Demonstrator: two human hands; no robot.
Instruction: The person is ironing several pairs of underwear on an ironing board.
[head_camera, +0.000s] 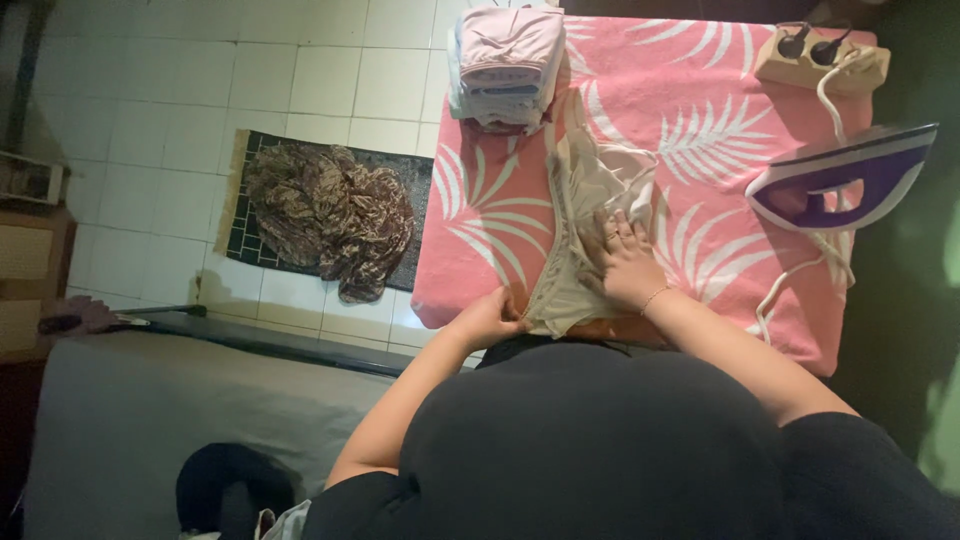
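While the pink palm-leaf cover (690, 90) serves as landmark, items are listed by their place on or around it.

Cream garment (585, 215): lies crumpled lengthwise on the cover, left of its middle, reaching from just below the folded stack to the near edge.

Right hand (625, 262): palm down on the lower part of the garment, fingers (612, 228) spread flat and released, pressing rather than gripping; a thin bracelet shows at the wrist.

Left hand (490, 318): at the cover's near edge, fingers clenched on the garment's lower hem, pinching the cloth.

Stack of folded clothes (505, 65): pale pink and lilac pieces, at the far left corner of the cover, touching the garment's top end.

Purple and white iron (840, 180): stands on its heel at the cover's right edge, well apart from both hands; its white cord (800, 270) trails across the cover.

Beige power strip (815, 60): at the far right corner, two dark plugs in it.

Brown patterned cloth (325, 215): heaped on a dark mat (240, 235) on the tiled floor, left of the cover.
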